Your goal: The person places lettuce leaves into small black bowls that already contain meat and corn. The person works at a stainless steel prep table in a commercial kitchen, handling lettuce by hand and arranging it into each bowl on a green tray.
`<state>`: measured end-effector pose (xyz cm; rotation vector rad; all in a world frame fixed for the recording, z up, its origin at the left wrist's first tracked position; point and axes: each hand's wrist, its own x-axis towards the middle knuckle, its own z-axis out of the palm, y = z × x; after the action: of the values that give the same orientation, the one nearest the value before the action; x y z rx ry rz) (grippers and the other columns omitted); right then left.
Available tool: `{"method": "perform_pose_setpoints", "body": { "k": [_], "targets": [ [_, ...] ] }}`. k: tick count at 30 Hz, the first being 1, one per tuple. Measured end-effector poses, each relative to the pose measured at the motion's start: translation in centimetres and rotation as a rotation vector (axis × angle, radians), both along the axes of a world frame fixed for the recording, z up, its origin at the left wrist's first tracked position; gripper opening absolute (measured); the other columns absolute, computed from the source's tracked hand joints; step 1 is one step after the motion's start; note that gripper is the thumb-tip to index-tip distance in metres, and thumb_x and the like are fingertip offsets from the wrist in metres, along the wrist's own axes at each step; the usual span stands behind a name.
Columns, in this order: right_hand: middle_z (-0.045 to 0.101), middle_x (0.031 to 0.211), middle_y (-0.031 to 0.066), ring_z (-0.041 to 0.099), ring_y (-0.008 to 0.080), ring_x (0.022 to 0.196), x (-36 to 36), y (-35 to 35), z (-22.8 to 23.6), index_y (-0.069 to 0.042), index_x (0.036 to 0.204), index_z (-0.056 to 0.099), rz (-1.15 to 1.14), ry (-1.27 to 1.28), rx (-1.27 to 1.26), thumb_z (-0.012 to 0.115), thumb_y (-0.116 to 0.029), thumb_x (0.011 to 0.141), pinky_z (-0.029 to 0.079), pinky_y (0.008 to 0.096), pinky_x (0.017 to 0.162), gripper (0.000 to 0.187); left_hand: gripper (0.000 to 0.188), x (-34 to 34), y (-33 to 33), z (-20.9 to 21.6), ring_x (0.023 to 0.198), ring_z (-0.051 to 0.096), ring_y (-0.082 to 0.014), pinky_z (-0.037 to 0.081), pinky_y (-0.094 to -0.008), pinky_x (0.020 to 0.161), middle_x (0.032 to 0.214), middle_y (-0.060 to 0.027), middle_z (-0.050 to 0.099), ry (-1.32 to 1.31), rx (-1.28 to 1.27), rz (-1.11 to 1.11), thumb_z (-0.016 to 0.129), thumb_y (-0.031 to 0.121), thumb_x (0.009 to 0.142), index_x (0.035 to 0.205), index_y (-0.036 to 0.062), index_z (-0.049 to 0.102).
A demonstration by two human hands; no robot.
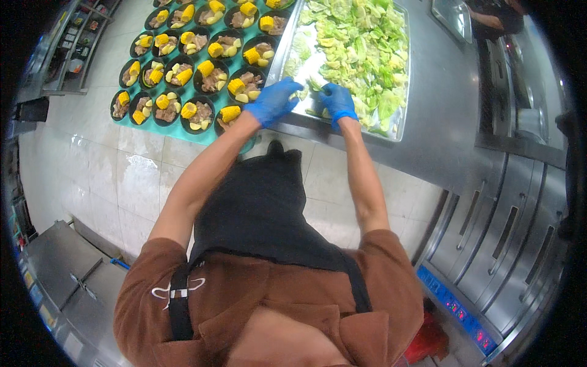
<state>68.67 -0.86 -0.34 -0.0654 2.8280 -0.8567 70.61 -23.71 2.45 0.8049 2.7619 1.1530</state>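
A shallow metal tray [400, 116] holds a spread of torn, pale green cabbage leaves [367, 55], thickest on its right side. Over the tray's near left corner, my left hand [274, 103], in a blue glove, curls its fingers beside a small pale leaf piece. My right hand [338, 104], gloved the same, is closed on a bit of cabbage [315, 84] low over the tray's near edge. To the left, rows of black bowls [197, 115] hold meat chunks, corn pieces [230, 113] and pale yellow chunks. The nearest bowl is partly hidden by my left forearm.
The bowls stand on a green surface [183, 136] left of the steel table [440, 122]. A metal lid or pan [452, 18] lies at the far right, near another person's arm [489, 21]. Steel oven-like units [489, 238] line the right; a steel cabinet [61, 269] stands lower left.
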Motion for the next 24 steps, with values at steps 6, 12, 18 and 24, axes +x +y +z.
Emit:
{"method": "perform_pose_setpoints", "body": {
  "k": [6,12,18,24],
  "targets": [
    [0.068,0.099,0.023,0.068,0.0345,0.09,-1.0,3.8,-0.3,-0.002,0.108,0.069,-0.258,0.011,-0.172,0.067,-0.025,0.086,0.051,0.0388,0.08,0.032,0.021,-3.2,5.6,-1.8,0.093,0.061,-0.0376,0.052,-0.0471,0.078,0.107,-0.0185,0.053,-0.005,-0.264,0.038,0.06,0.015,0.082,0.103,0.0098,0.061],
    [0.067,0.094,0.0239,0.066,0.0363,0.085,0.9,6.4,-1.1,-0.003,0.109,0.069,-0.321,0.29,-0.03,0.068,-0.024,0.085,0.05,0.0419,0.077,0.032,0.015,-6.7,6.2,-3.5,0.092,0.06,-0.0382,0.051,-0.048,0.074,0.099,-0.0196,0.053,0.224,-0.34,-0.124,0.06,0.013,0.078,0.09,0.0064,0.065],
    [0.07,0.091,0.0164,0.065,0.0239,0.08,3.2,5.4,-1.6,0.001,0.109,0.069,-0.42,0.113,-0.464,0.067,-0.024,0.088,0.049,0.0338,0.072,0.032,0.025,-9.2,5.2,-1.8,0.078,0.062,-0.0302,0.051,-0.0373,0.072,0.09,-0.0161,0.067,-0.285,-0.11,-0.06,0.067,0.025,0.081,0.09,0.0014,0.07],
    [0.071,0.092,0.0082,0.063,0.0113,0.078,2.0,0.0,-0.4,0.002,0.112,0.066,-0.507,-0.112,-1.02,0.065,-0.02,0.091,0.049,0.0252,0.067,0.03,0.027,-9.0,4.4,-2.4,0.07,0.056,-0.0111,0.045,-0.0251,0.064,0.086,-0.0039,0.066,-0.888,0.38,0.132,0.067,0.024,0.084,0.097,0.0,0.07]
  ]
}}
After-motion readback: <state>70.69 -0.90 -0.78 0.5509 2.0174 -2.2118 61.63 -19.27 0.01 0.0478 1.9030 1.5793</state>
